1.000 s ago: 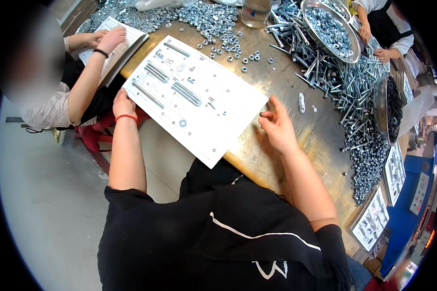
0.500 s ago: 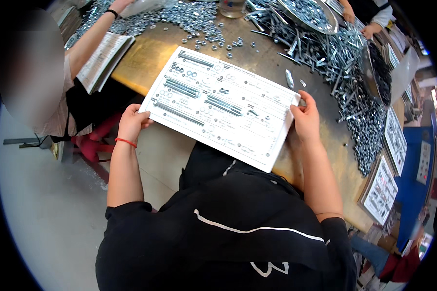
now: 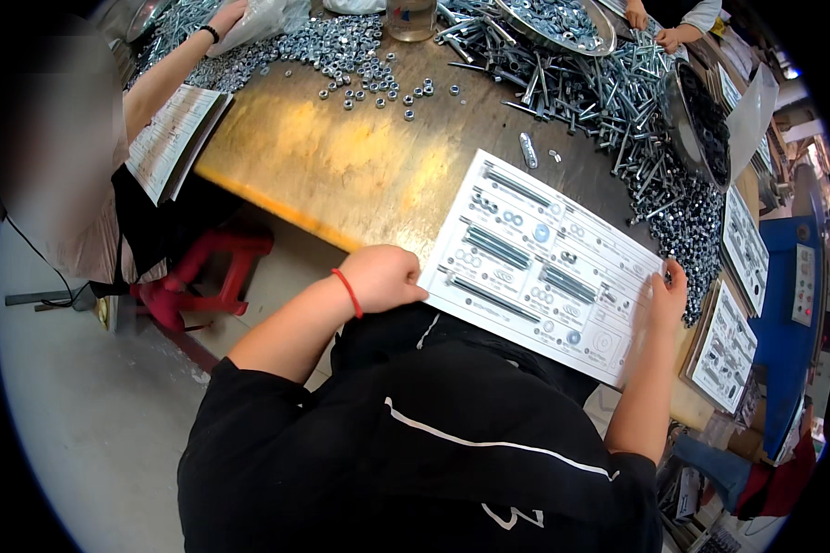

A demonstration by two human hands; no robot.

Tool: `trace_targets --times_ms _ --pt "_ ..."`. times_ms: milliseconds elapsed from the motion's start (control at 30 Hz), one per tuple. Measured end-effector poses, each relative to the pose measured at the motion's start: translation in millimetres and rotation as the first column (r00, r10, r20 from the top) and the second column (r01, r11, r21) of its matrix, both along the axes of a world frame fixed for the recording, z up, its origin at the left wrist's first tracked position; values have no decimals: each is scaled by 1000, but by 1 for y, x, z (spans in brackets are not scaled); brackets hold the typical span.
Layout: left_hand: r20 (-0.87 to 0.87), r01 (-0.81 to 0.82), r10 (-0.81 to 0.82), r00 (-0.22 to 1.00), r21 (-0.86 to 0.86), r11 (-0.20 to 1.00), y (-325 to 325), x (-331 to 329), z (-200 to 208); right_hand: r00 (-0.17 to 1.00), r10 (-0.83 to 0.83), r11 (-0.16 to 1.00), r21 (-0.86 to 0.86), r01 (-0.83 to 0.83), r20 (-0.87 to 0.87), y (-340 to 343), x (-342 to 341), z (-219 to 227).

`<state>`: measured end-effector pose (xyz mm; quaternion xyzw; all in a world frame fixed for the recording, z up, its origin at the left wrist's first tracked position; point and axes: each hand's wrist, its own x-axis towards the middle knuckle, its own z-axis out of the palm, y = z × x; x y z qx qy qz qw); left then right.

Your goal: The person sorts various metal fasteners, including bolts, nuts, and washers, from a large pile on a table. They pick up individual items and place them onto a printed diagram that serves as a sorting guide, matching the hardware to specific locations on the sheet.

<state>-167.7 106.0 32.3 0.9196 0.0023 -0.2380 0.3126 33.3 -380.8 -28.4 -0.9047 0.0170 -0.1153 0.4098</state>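
A white rectangular board point(image 3: 586, 241) lies tilted over the near table edge, above my lap. Long bolts point(image 3: 498, 247), nuts and washers are set in rows on its printed face. My left hand point(image 3: 385, 276) is closed on the board's lower left corner, thumb and fingers pinching the edge. My right hand point(image 3: 669, 293) grips the right edge, with its fingertips near the upper right corner. The undersides of both grips are hidden.
Heaped bolts point(image 3: 563, 88) and loose nuts point(image 3: 392, 88) cover the table's far side. Metal bowls point(image 3: 609, 37) stand among them. More filled boards point(image 3: 724, 355) are stacked at right. A co-worker's arm point(image 3: 171, 74) reaches in at left, near a red stool point(image 3: 240, 267). Another person's hands point(image 3: 669, 35) show at far right.
The board has moved right with both my hands, baring more tabletop at left. My left forearm now reaches further across. The left co-worker's hand stays by the plastic bag.
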Motion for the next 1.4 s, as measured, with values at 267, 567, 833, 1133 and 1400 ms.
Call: trace_targets --times_ms 267,567,833,1133,1400 --pt "-75 -94 105 992 138 986 -5 61 22 988 -136 991 -29 134 -75 -21 -4 5" --pt "606 -669 456 652 177 722 70 186 -30 998 -17 998 -55 21 60 16 0 38" --pt "647 -520 310 696 156 840 73 181 -47 1000 21 1000 -17 -21 -8 44 -2 61" --pt "536 -672 560 632 19 741 96 187 -49 998 48 999 11 -47 -31 44 -8 62" --pt "571 -694 574 587 -11 720 92 172 -34 995 32 999 37 -28 -96 44 -20 64"
